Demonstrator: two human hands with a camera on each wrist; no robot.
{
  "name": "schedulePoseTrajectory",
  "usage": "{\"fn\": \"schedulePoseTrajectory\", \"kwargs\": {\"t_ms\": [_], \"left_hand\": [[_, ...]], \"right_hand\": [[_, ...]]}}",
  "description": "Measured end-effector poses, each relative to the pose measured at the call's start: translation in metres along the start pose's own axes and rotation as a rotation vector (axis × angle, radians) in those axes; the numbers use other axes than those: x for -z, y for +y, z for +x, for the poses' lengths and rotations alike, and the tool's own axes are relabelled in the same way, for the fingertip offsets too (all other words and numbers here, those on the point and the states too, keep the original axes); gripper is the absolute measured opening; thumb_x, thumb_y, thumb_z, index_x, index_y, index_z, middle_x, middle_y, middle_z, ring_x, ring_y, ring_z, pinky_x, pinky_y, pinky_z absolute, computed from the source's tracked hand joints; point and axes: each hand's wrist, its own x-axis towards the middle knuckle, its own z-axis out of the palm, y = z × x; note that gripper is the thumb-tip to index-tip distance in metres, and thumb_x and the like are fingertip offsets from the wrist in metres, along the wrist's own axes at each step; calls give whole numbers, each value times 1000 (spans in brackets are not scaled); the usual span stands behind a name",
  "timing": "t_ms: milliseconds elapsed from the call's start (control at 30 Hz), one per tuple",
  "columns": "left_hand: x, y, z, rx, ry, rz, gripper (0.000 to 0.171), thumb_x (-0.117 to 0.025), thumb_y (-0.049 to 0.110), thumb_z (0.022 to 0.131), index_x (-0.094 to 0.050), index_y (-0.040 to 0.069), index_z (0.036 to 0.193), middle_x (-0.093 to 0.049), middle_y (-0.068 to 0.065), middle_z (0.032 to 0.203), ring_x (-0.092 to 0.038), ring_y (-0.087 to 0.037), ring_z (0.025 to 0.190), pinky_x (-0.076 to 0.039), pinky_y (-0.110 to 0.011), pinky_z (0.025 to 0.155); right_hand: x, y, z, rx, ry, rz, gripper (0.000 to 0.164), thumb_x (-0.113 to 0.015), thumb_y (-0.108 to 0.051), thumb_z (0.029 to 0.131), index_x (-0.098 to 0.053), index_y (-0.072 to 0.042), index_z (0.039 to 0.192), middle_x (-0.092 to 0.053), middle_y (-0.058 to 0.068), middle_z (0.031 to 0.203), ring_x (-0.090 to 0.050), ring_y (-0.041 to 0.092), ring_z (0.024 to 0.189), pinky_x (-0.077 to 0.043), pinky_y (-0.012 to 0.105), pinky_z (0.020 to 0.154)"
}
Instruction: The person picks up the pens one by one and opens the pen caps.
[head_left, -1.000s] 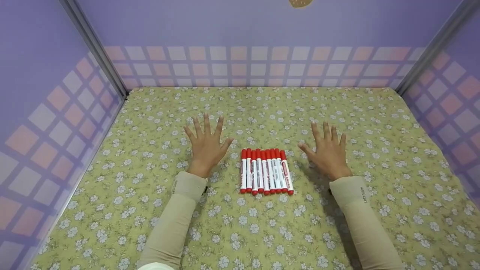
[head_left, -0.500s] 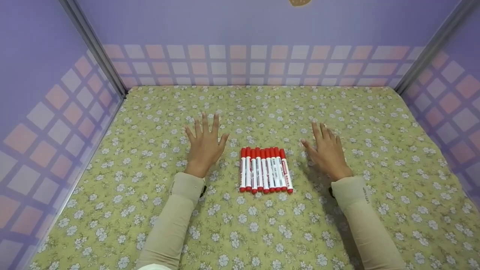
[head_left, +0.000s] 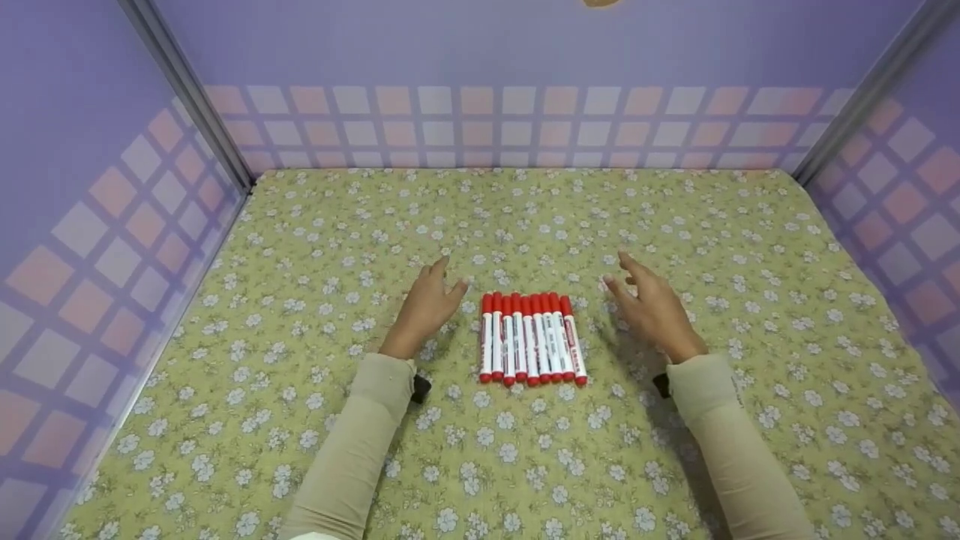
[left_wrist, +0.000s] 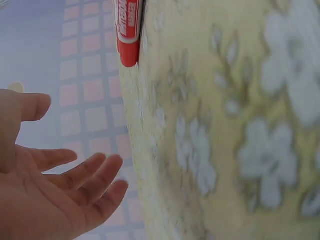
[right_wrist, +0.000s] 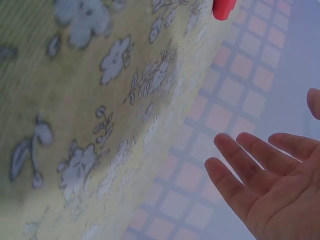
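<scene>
Several whiteboard markers, white with red caps and red ends, lie side by side in a row on the floral cloth. Their caps point away from me, and the rightmost one slants a little. To the left of the row, my left hand hovers with relaxed fingers and holds nothing. My right hand is held on the other side, thumb apart from the loosely bent fingers, touching no marker. The left wrist view catches the end of one marker above the hand. A red cap shows at the top of the right wrist view.
A yellow-green flowered cloth covers the table. Purple walls with a pink and white check band enclose the back and both sides. Grey metal posts stand at the back corners.
Both hands have turned from palm-down with spread fingers to palms facing inward, the left hand most clearly, its fingertips drawing nearer the markers. The markers have stayed in place.
</scene>
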Motion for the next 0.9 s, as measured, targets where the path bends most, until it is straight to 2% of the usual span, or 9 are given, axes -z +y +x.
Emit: {"fn": "schedulePoseTrajectory", "kwargs": {"t_ms": [133,333,467,600,733,900], "left_hand": [[-4,0,0,17,-79,-90,64,-47,39,99,-26,8,152,-47,-18,135,-54,-31,115,-46,-47,93],[-13,2,-2,29,-139,-136,62,-48,37,99,-29,6,150,-56,-15,125,-60,-24,101,-49,-42,86],[-18,5,-5,34,-165,-151,61,-49,36,98,-32,7,149,-59,-12,114,-58,-19,81,-48,-36,72],[-23,7,-6,57,-198,-138,59,-53,34,97,-35,7,147,-59,-9,96,-49,-13,61,-41,-29,56],[-27,8,-6,85,-207,-117,59,-58,32,95,-38,7,144,-57,-7,93,-50,-13,63,-41,-27,55],[-32,10,-5,119,-226,-118,63,-62,29,91,-38,6,144,-60,-12,107,-56,-18,79,-46,-32,68]], "right_hand": [[2,1,1,21,-21,74,69,-42,-55,97,-25,-19,153,-41,14,149,-48,37,128,-42,57,99],[1,4,3,42,-38,113,63,-44,-51,98,-38,-12,148,-52,20,138,-56,37,118,-47,53,93],[0,5,4,61,-36,118,58,-46,-45,100,-42,-10,146,-57,21,132,-59,36,114,-50,52,89],[-2,6,4,66,-41,118,55,-47,-42,100,-44,-9,144,-60,20,128,-61,34,110,-51,50,86],[-3,6,4,59,-46,123,57,-47,-44,99,-46,-8,143,-61,20,126,-61,33,109,-52,49,85],[-4,7,4,54,-58,115,58,-47,-44,99,-45,-6,144,-60,20,127,-61,34,109,-52,49,85]]}}
